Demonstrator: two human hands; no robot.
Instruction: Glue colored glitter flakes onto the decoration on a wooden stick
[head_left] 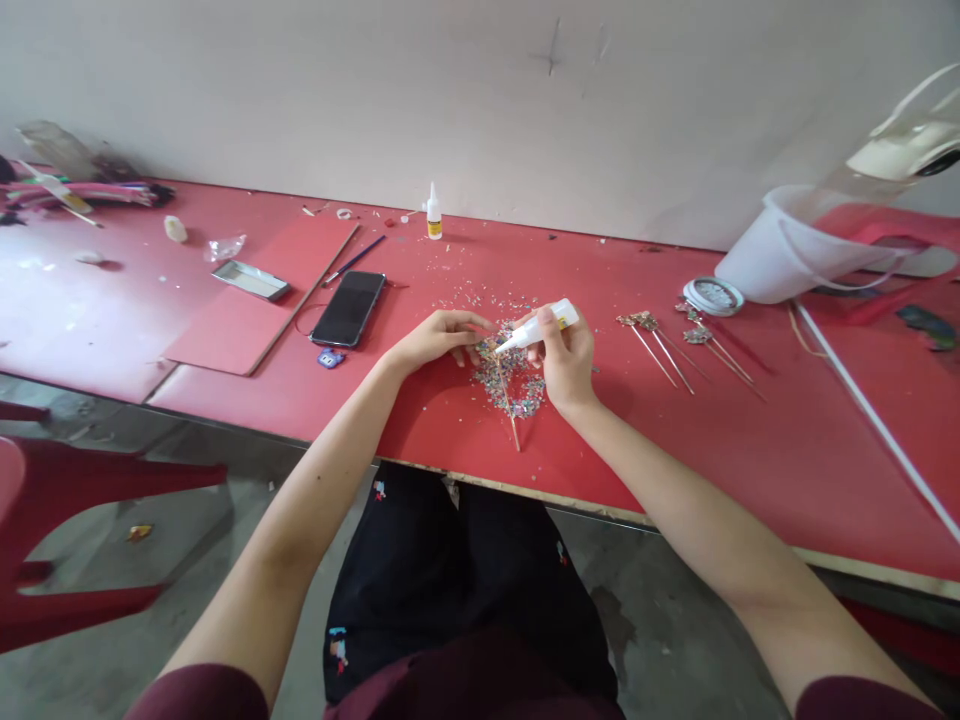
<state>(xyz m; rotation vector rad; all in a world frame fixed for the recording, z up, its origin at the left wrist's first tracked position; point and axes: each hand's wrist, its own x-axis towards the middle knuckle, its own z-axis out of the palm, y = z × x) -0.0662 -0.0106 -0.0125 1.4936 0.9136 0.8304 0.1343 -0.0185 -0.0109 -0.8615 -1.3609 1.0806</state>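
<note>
In the head view my right hand (pixel 568 362) is closed round a small white glue bottle (pixel 549 322), its nozzle pointing down and left. The nozzle tip is at the upper end of a thin gold stick (pixel 509 405), which lies on a pile of small glittery pieces (pixel 531 398). My left hand (pixel 441 342) rests at the left of the pile, its fingers reaching toward the top of the stick. Those fingertips are among the pieces, and whether they grip anything is too small to tell.
A black phone (pixel 349 309) and a red board (pixel 262 290) lie to the left. Another glue bottle (pixel 434 216) stands near the wall. On the right are decorated sticks (pixel 660 345), a round container (pixel 712 296) and a white bucket (pixel 780 250).
</note>
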